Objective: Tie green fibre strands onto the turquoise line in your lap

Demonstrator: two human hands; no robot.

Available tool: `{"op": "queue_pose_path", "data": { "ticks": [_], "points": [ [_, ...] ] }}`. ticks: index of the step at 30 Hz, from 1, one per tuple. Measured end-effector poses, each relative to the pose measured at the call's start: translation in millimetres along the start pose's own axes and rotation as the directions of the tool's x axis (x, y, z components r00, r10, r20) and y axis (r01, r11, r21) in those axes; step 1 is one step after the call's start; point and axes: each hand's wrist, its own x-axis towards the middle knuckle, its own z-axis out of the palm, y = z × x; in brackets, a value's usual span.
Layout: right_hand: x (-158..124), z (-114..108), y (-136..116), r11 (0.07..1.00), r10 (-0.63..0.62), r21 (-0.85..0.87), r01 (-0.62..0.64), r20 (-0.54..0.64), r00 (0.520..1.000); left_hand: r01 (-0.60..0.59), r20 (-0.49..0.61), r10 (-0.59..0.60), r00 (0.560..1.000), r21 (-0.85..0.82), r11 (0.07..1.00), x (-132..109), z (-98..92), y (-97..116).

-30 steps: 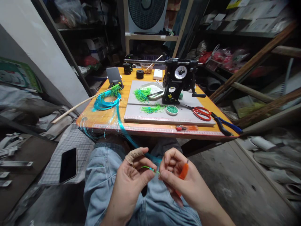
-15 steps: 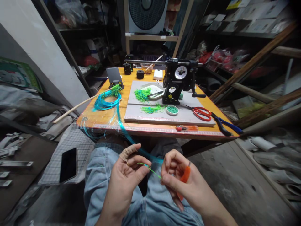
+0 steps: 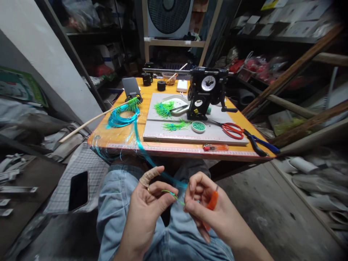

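Note:
Over my lap, my left hand (image 3: 152, 203) pinches a short bright green strand (image 3: 178, 198) with a small blue bit on it, between thumb and index finger. A wrap covers one of its raised fingers. My right hand (image 3: 199, 204) pinches the strand's other end, a small gap away. Tucked in the same palm is an orange-handled tool (image 3: 213, 200) with a short metal tip; its kind is unclear. A tail of blue line (image 3: 145, 154) runs from the coil (image 3: 115, 119) on the table down towards my right hand.
On the orange table (image 3: 108, 137), a grey board (image 3: 163, 136) bears green-blue strand bundles (image 3: 164, 108), a dish of green beads (image 3: 198, 126) and a black hand-cranked machine (image 3: 199, 96). Red-handled scissors (image 3: 233, 131), pliers (image 3: 257, 143) and a phone stand (image 3: 131, 87) are around it. A phone (image 3: 78, 191) lies left.
My left hand has shifted slightly right, closer to my right hand, so less of the green strand shows between them. Both hands keep their pinch.

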Motion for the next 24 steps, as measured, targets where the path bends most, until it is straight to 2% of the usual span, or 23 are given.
{"op": "queue_pose_path", "data": {
  "ticks": [14, 19, 24],
  "points": [
    [5.3, 4.4, 1.9, 0.998, -0.054, 0.014, 0.054, -0.026, 0.998, -0.058, 0.025, 0.056, 0.998, 0.076, 0.995, -2.5, 5.6, -6.8],
    [6.4, 6.5, 3.8, 0.996, -0.090, -0.014, 0.089, -0.104, 0.990, -0.129, -0.021, 0.135, 0.991, 0.169, 0.977, -4.0, 9.1, -8.3],
    [4.5, 7.4, 1.0, 0.994, -0.096, -0.064, 0.088, -0.133, 0.986, -0.181, -0.063, 0.195, 0.979, 0.186, 0.966, -3.1, 8.1, -6.6]
  ]
}}
